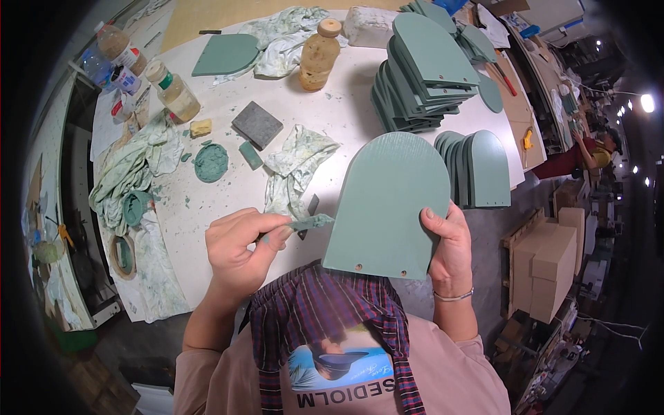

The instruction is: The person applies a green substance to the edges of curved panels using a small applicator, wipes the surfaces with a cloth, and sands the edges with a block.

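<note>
My right hand point(453, 238) grips the right edge of a green arched board point(387, 197), thumb on its face. The board is tilted up, round end away from me, with two small holes near its straight edge. In my left hand point(242, 245) is a small putty knife point(311, 223), its blade coated with green paste. The fingers are pinched round it, and the tip is at the board's left edge; whether it touches, I cannot tell. Beyond the knife lie a stained rag point(297, 162), a small green block point(250, 155), a grey block point(257, 125) and a round dish of green putty point(211, 164).
Stacked green boards point(429, 66) stand at the back right, with more boards standing upright point(491, 169) in front. A bottle point(319, 55) of cloudy liquid is at the back; another bottle point(176, 97) stands left. Cardboard boxes point(553, 256) and a person point(588, 152) are off right.
</note>
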### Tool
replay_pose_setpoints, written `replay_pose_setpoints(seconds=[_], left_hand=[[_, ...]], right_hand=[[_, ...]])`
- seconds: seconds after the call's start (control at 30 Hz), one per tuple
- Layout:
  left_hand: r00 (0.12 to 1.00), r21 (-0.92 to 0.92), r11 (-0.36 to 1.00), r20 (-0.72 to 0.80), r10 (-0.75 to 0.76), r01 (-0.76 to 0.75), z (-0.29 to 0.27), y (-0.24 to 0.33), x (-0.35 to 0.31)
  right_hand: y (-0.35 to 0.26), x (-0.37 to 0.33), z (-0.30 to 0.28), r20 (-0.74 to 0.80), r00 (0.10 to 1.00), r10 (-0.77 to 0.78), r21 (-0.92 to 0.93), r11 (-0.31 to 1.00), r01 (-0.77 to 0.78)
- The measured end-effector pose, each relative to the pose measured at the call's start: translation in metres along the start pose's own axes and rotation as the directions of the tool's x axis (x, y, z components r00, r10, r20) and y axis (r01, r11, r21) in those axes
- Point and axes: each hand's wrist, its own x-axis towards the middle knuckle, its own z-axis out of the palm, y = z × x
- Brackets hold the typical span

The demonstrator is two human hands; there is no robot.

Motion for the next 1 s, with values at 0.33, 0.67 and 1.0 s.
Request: replay_pose_setpoints(seconds=[0.33, 0.67, 1.0], left_hand=[[0.981, -0.146, 0.974, -0.07, -0.183, 0.171, -0.002, -0.006, -0.001], [0.951, -0.286, 0.911, 0.004, -0.308, 0.296, 0.004, -0.016, 0.013], [0.918, -0.382, 0.846, 0.022, -0.395, 0.373, 0.008, -0.022, 0.016]], right_hand=[[0.001, -0.004, 0.006, 0.002, 1.0, -0.013, -0.042, 0.999, 0.013], [0.004, -0.005, 0.01, 0.015, 1.0, -0.023, -0.112, 0.993, 0.024], [0.007, -0.002, 0.013, -0.031, 0.999, -0.034, -0.163, 0.986, 0.029]])
